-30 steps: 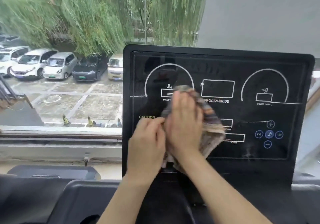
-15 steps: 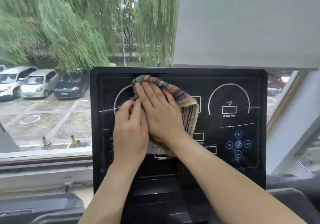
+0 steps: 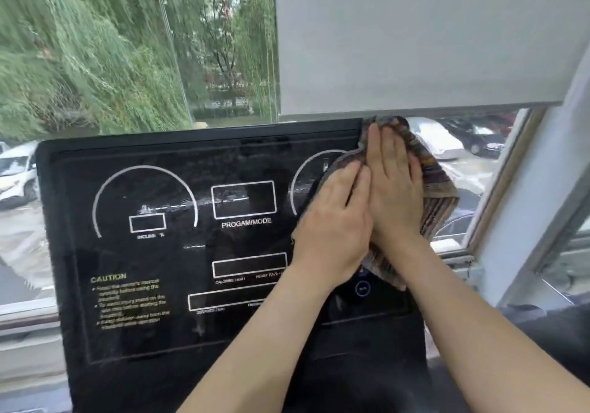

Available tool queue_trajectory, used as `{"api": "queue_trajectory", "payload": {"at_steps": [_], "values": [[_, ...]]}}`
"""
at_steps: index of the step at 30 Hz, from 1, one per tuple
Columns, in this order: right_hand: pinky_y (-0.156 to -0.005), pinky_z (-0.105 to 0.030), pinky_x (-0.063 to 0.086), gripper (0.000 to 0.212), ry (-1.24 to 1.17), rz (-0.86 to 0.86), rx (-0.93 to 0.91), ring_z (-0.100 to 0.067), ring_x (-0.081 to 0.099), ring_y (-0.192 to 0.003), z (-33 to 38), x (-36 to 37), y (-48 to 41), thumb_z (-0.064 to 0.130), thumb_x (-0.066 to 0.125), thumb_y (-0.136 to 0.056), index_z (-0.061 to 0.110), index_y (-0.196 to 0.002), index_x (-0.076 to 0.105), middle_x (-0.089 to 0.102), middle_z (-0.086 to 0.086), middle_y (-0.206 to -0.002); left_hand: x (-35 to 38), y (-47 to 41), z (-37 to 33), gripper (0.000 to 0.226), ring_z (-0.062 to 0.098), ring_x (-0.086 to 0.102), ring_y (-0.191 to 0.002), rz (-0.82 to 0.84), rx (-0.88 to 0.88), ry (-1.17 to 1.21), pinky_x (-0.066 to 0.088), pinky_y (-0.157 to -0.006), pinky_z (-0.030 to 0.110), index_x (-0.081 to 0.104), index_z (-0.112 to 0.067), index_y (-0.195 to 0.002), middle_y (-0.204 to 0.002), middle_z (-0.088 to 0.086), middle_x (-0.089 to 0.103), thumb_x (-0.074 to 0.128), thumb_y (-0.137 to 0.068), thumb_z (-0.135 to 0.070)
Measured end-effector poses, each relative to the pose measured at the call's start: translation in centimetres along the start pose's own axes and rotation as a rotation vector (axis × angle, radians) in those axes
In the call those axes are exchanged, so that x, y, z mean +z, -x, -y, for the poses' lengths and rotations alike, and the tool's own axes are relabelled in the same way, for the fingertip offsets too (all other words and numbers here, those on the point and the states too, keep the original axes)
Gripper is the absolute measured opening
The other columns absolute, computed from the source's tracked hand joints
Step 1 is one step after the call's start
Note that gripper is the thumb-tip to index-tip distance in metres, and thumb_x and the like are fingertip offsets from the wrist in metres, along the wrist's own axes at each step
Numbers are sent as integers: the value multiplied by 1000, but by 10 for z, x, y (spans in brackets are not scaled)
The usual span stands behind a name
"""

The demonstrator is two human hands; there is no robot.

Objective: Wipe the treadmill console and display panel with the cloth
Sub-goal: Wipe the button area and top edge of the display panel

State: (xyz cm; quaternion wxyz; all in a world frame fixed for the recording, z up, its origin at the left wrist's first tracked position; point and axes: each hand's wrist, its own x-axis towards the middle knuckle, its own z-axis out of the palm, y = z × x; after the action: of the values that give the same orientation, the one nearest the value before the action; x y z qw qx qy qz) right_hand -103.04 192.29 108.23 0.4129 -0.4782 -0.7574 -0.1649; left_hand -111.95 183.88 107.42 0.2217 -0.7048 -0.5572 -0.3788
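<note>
The black treadmill display panel point(image 3: 159, 253) stands upright in front of me, with white dial outlines, a PROGAM/MODE box and yellow CAUTION text. A striped multicoloured cloth point(image 3: 437, 195) covers its upper right corner and hangs over the right edge. My right hand point(image 3: 394, 186) lies flat on the cloth, fingers pointing up to the panel's top edge. My left hand point(image 3: 335, 221) presses flat on the cloth beside it, thumb against my right hand. The right dial and the round buttons are mostly hidden under both hands.
A window is behind the panel, with willow trees and parked cars point(image 3: 16, 173) outside. A grey roller blind point(image 3: 415, 36) hangs just above the panel's top right. A white window frame point(image 3: 526, 205) rises at the right. The dark console base point(image 3: 367, 380) sits below.
Both hands and the cloth have slid from the panel's centre-left to its upper right corner. The left dial and PROGAM/MODE box are now uncovered. My view has shifted closer.
</note>
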Motion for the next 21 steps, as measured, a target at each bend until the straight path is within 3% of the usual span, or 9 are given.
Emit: {"api": "queue_trajectory", "payload": {"at_steps": [4, 8, 14, 19, 21], "values": [[-115, -44, 18, 59, -45, 3, 22, -22, 17, -143, 23, 2, -2, 30, 26, -100, 9, -154, 13, 27, -12, -157, -14, 2, 9, 48, 28, 38, -137, 10, -24, -46, 31, -114, 42, 41, 2, -142, -147, 17, 41, 38, -98, -17], [-116, -39, 12, 62, -67, -39, -137, -21, 19, -144, 108, 11, -8, 32, 26, -98, 9, -154, 11, 26, -8, -158, -57, 26, 56, 50, 28, 39, -136, -73, -206, -125, 35, -111, 46, 42, 3, -141, -147, 17, 42, 35, -95, -14], [-117, -34, -1, 61, -161, 98, -417, -14, 2, -149, 235, 13, -1, 33, 24, -104, 16, -155, -5, 2, 1, -164, -122, 77, 124, 55, 26, 36, -138, -227, -502, -193, 32, -113, 45, 38, 0, -144, -151, 14, 37, 31, -90, -11], [-117, -33, 11, 58, -101, -20, -577, -15, 25, -145, 204, 18, -8, 33, 36, -101, 15, -154, 23, 27, -1, -159, -104, 78, 113, 55, 32, 28, -141, -218, -448, -176, 25, -116, 44, 33, 6, -143, -152, 21, 30, 28, -94, -17], [-117, -33, 13, 58, -91, -40, -559, -17, 27, -144, 170, 17, -13, 32, 41, -100, 15, -153, 25, 30, -1, -158, -85, 67, 96, 53, 31, 26, -143, -186, -373, -164, 23, -117, 46, 32, 6, -144, -153, 21, 29, 28, -97, -18]]}}
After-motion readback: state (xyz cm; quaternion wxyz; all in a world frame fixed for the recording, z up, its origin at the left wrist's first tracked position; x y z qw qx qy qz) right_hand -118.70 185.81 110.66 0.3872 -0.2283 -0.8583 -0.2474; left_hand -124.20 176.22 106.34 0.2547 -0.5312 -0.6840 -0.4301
